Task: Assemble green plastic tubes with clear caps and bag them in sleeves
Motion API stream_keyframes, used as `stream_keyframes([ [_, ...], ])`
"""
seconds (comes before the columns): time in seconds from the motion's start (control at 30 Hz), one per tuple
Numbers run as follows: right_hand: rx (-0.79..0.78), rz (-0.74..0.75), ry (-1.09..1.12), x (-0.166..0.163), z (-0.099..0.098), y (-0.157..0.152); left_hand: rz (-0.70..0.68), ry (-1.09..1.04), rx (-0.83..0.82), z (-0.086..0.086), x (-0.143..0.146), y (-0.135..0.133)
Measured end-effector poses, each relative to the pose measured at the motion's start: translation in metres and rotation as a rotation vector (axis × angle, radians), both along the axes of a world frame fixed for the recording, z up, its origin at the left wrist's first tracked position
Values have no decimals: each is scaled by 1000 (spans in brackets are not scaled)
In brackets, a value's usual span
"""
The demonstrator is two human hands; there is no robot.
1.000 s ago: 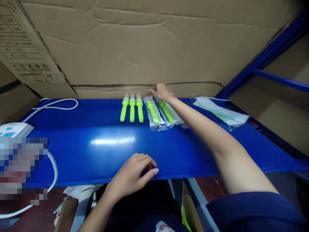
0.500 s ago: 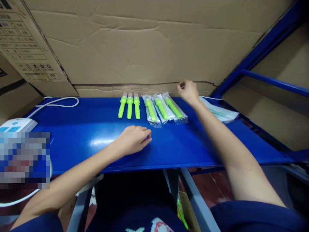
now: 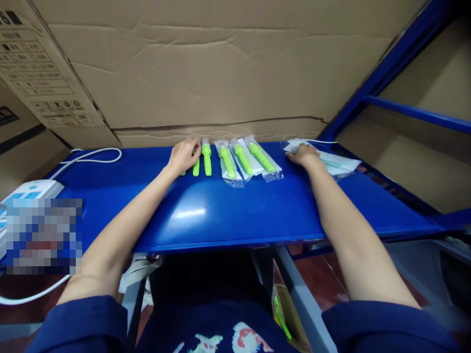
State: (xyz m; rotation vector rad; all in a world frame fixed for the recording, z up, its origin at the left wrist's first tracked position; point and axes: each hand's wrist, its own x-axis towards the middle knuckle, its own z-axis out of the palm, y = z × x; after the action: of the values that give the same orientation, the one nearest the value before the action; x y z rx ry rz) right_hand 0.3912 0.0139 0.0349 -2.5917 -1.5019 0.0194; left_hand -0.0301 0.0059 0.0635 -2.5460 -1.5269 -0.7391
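Observation:
Three bare green plastic pieces lie side by side at the back of the blue table (image 3: 221, 215). My left hand (image 3: 183, 155) rests over the left ones, fingers curled on them; the rightmost bare green piece (image 3: 207, 159) stays uncovered. To their right lie three bagged green pieces (image 3: 245, 159) in clear sleeves. My right hand (image 3: 303, 154) lies on a stack of clear empty bags (image 3: 333, 162) at the back right, fingers bent down onto the top bag.
A cardboard wall (image 3: 221, 73) stands right behind the row. A white power strip (image 3: 31, 189) and its white cable (image 3: 91, 156) sit at the left. A blue frame rail (image 3: 415, 113) runs along the right. A blurred patch covers the left front.
My left hand went from the table's front edge up to the bare green pieces. My right hand left the bagged pieces and moved right onto the stack of bags.

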Motion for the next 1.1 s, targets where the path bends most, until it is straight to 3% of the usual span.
stream_keyframes([
  [0.1,-88,18,25,1,0,-1,3,-61,86,-11,-16,7],
  [0.27,-28,17,-96,-5,4,-7,13,-201,124,-23,-35,1],
  [0.4,70,-7,-131,-10,6,-11,8,-323,86,-19,-36,-6],
  [0.6,314,64,-185,-27,18,-19,8,-145,115,-9,-33,-14],
  [0.77,542,335,-235,-69,38,-35,24,-180,129,-9,-39,-13],
  [0.87,591,480,-216,-104,44,-50,29,-155,134,-9,-42,-11],
  [0.97,593,658,-161,-139,39,-62,39,-127,123,-8,-43,-10],
  [1.1,764,934,78,-174,17,-67,-50,-96,157,-4,-43,-14],
])
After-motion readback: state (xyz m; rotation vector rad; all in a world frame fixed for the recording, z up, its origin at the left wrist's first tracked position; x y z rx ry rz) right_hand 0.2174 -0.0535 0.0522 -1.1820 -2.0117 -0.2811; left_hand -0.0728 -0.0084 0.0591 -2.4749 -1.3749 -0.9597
